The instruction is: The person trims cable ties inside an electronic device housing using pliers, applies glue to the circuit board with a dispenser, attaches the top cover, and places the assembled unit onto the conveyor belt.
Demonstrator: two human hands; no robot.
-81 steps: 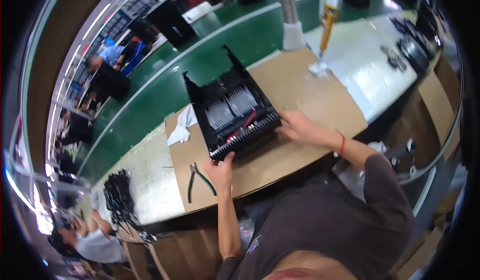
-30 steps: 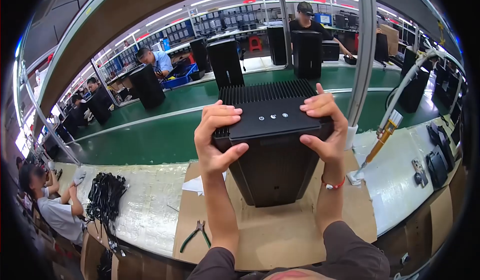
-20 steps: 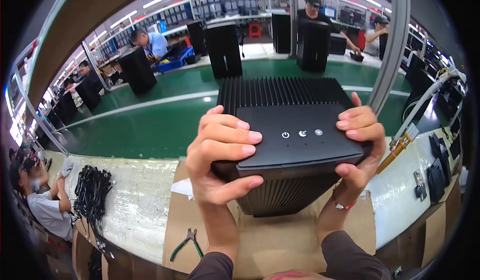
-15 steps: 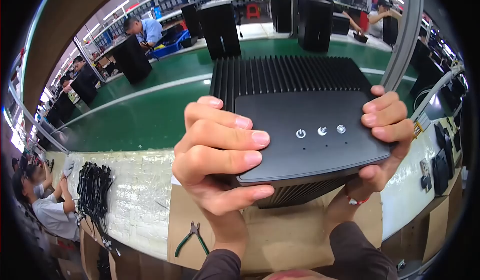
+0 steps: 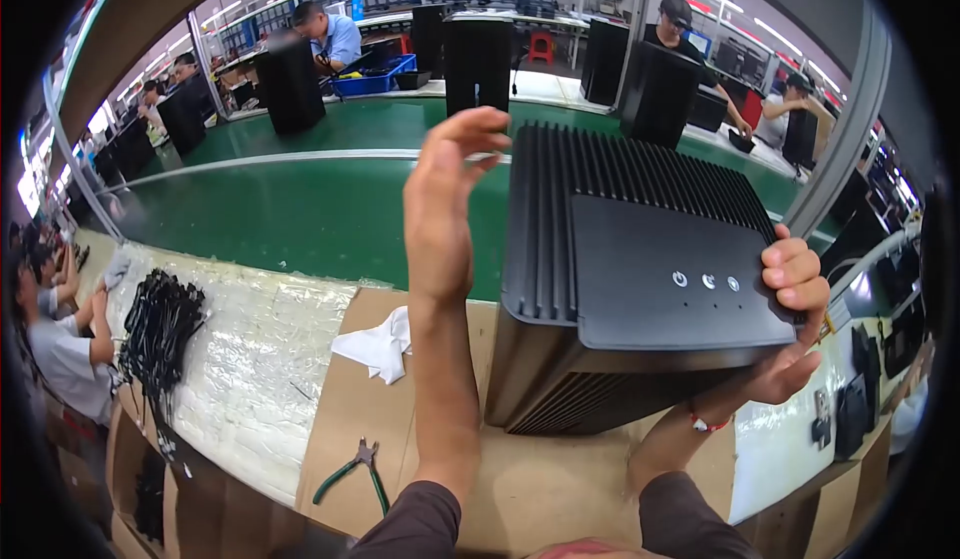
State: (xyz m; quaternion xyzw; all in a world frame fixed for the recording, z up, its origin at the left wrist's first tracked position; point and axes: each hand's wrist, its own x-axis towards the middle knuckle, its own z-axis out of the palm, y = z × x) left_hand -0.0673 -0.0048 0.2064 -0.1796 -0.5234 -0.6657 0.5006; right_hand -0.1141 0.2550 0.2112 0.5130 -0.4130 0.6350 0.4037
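A large black computer case (image 5: 660, 249) with a ribbed top and a flat panel bearing white icons stands tilted over the cardboard. My right hand (image 5: 795, 304) grips the panel's right edge, fingers on top and thumb underneath. Off the case's left side, my left hand (image 5: 445, 204) is raised and open, its bent fingertips close to the far left corner. Below my left forearm lie diagonal cutters (image 5: 358, 471) with green handles. A white cloth (image 5: 378, 347) rests on the cardboard sheet (image 5: 540, 489), partly behind that forearm.
A bundle of black cables (image 5: 160, 329) lies on the plastic-wrapped bench (image 5: 255, 359) at left. Beyond runs a green conveyor belt (image 5: 300, 229) with more black cases (image 5: 290, 84) along its far side. Several people work around it. A metal post (image 5: 850, 109) rises at right.
My left hand has let go of the panel's left edge and moved up and away from it. The case appears farther right and turned, still in my right hand. The white cloth shows now.
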